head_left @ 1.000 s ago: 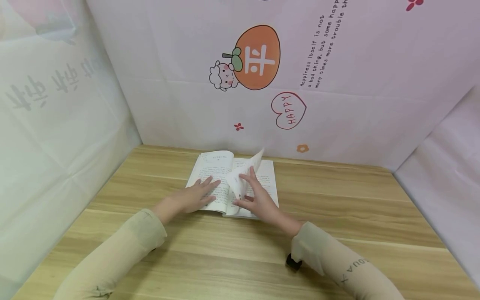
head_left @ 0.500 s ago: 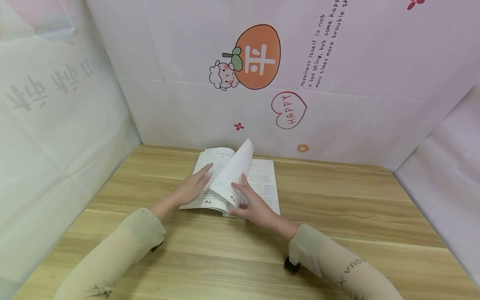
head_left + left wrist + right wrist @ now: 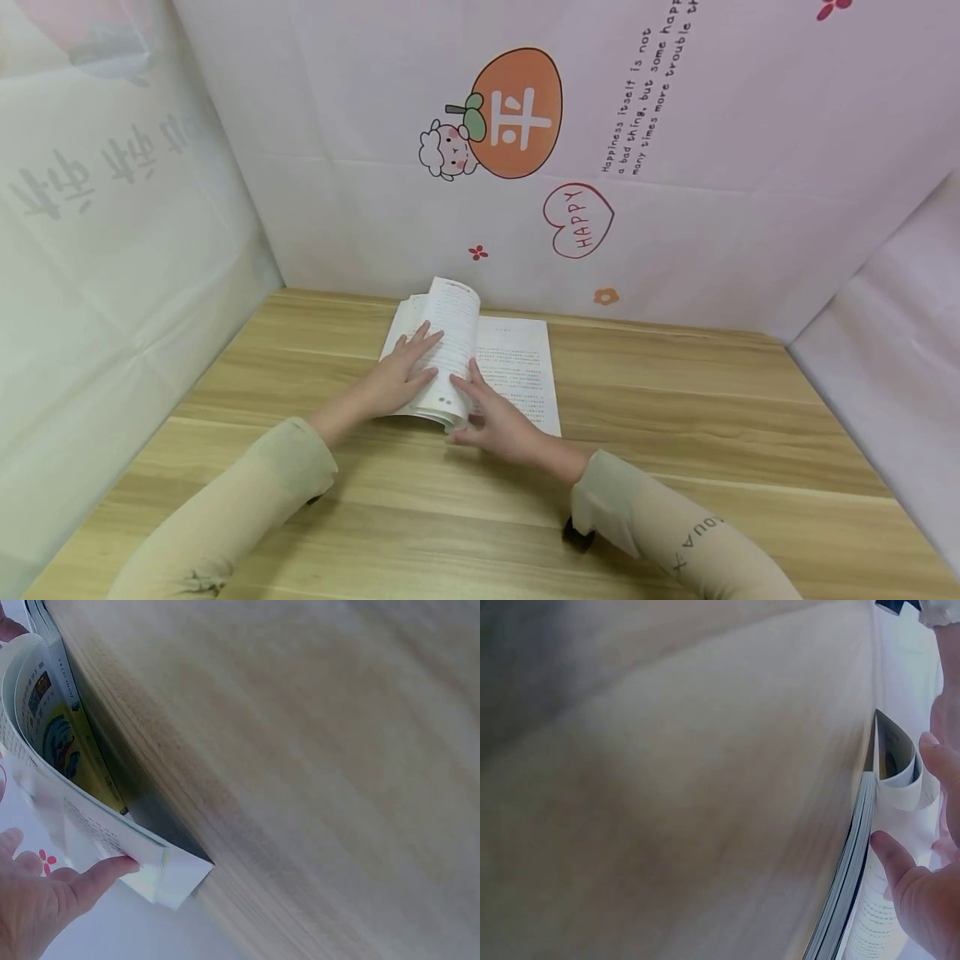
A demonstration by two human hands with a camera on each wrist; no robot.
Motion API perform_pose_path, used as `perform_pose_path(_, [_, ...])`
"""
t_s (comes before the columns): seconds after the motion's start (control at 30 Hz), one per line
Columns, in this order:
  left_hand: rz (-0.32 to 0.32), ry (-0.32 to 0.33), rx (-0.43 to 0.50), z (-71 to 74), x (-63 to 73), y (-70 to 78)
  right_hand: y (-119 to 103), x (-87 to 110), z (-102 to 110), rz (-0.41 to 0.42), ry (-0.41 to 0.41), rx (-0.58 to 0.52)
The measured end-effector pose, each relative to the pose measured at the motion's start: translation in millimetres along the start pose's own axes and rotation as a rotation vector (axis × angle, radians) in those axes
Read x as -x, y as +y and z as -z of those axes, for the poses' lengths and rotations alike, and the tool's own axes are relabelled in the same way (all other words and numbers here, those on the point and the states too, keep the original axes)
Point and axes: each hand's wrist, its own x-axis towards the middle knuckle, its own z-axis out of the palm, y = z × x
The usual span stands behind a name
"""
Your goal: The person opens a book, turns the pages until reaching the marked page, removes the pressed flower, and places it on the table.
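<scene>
Against half a second ago, the loose page no longer slants over the gutter: it now lies across to the left side, bowed, top sticking up past the rest. We see the left hand now on that page, fingers spread and fairly straight, laid on the paper without gripping. The right hand has shifted left to the gutter by the near edge; its thumb and fingers stand apart and we see nothing pinched, though the wrist view is too soft to tell if the thumb touches paper.

The book lies open on the wooden table, near the far edge, just before the printed backdrop. We note white pages with small dark text, the right page flat, the left pages curving up. The left wrist view shows a yellow-and-blue picture beneath the bowed pages.
</scene>
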Motion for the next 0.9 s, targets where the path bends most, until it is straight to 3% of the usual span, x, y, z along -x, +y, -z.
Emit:
perform_pose_path(0.4, [-0.030, -0.060, -0.081, -5.7, -4.0, -3.2, -3, 5.4, -1, 0.004, -0.100, 0.133])
perform_pose_path(0.57, [-0.017, -0.089, -0.096, -3.9, -2.1, -2.5, -6, 5.3, -2, 0.014, -0.159, 0.170])
perform_pose_path(0.9, [0.013, -0.191, -0.107, -2.5, -6.9, -2.1, -3, 6.0, 9, 0.035, -0.198, 0.201])
